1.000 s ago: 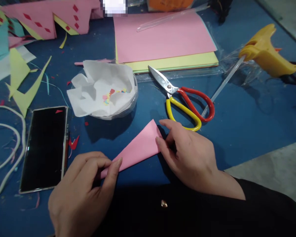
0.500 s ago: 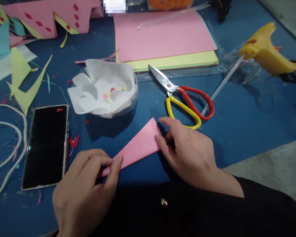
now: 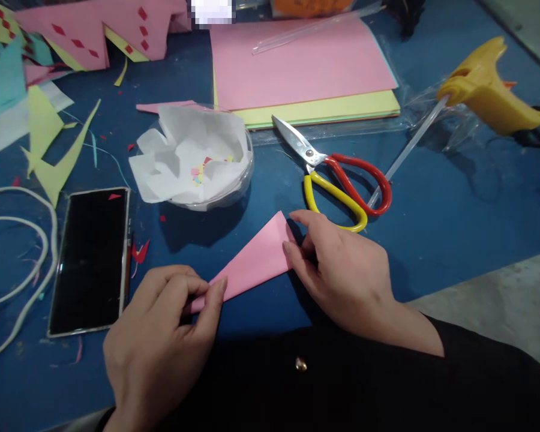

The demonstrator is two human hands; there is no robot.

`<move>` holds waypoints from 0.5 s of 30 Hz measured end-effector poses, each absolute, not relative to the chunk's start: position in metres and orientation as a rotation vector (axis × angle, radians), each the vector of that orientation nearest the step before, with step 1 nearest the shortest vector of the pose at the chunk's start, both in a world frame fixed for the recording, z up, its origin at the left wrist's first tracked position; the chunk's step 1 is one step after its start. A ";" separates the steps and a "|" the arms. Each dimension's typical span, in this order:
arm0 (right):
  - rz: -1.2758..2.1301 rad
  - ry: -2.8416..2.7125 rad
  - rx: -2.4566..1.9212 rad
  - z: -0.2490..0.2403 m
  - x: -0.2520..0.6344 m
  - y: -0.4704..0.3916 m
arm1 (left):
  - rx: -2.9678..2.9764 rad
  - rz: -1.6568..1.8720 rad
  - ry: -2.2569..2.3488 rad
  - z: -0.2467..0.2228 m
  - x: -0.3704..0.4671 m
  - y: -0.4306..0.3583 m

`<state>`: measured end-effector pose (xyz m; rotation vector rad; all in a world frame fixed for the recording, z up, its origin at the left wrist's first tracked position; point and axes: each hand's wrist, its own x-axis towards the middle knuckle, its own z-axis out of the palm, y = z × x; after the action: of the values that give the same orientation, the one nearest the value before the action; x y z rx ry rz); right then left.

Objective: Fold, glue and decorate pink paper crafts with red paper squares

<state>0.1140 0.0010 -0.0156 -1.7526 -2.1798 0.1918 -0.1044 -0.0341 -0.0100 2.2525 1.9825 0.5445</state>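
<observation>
A folded pink paper, shaped like a long narrow wedge, lies slantwise between my hands. My left hand pinches its narrow lower-left end between thumb and fingers. At the wide right end, my right hand has thumb and forefinger on the paper's edge. Scissors with one red and one yellow handle lie just beyond my right hand, blades slightly apart. A bowl lined with white paper, with small coloured scraps inside, stands beyond the pink paper.
A stack of coloured sheets lies at the back. A yellow glue gun is at the right. On the left are a phone, a white cable, and yellow-green scraps. Decorated pink paper lies at the back left.
The view has shifted slightly, so the table items appear a little further right. Both hands keep their hold on the pink paper, which looks unchanged.
</observation>
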 end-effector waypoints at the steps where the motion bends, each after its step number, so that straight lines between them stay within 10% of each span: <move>1: 0.202 -2.179 -1.761 -0.015 0.114 0.001 | 2.258 0.552 1.979 -0.010 -0.104 -0.034; 15: 0.256 -2.181 -1.815 -0.016 0.112 0.003 | 2.908 0.516 1.370 -0.006 -0.097 -0.029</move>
<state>0.1119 0.0027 -0.0161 -1.8148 -2.1813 0.2559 -0.0974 -0.0290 -0.0060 2.9080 1.3696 0.5165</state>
